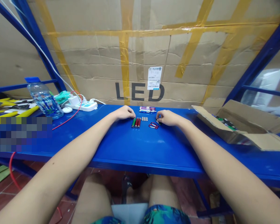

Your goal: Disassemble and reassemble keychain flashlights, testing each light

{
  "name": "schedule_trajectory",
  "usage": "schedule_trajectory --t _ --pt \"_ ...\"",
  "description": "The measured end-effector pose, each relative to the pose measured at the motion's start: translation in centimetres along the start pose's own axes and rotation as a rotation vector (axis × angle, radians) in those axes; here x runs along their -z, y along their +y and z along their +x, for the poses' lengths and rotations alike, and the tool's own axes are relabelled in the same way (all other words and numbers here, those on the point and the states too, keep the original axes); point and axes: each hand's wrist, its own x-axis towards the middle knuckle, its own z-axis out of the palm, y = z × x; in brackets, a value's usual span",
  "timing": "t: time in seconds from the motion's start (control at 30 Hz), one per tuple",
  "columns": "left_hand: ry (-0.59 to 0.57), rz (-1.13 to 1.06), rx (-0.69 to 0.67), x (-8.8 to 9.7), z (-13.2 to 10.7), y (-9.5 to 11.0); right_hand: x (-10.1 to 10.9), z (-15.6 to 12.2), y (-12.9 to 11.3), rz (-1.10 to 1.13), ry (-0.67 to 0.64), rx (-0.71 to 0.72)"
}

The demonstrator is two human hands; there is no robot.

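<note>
On the blue table, my left hand (pixel 125 112) has its fingers pinched together at the upper end of a green metallic tube (pixel 133 123). Whatever lies between those fingertips is too small to make out. Two red metallic tubes (pixel 137 123) lie side by side against the green one. Just right of them, several small silver round pieces (pixel 144 119) sit in rows. My right hand (pixel 166 118) is closed at the fingertips around a small dark piece, mostly hidden. Red carabiner-like clips (pixel 153 125) lie beside it. Behind, shiny slim pen-like sticks (pixel 147 109) are stacked.
An open cardboard box (pixel 238 130) with small parts stands at the right. To the left are a water bottle (pixel 45 99), a white power strip (pixel 85 105), a red cable (pixel 73 115) and yellow-handled tools (pixel 14 107). A large taped carton (pixel 102 62) rises behind the table.
</note>
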Motion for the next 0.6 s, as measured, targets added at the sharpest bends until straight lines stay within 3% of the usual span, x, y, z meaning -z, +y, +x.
schedule_trajectory --t 0.4,0.6 --pt "-0.020 -0.006 -0.066 0.03 -0.08 0.02 -0.02 -0.10 -0.32 0.008 -0.002 0.021" --pt "-0.020 -0.019 -0.027 0.04 -0.33 0.47 0.02 -0.23 -0.65 0.035 -0.011 0.042"
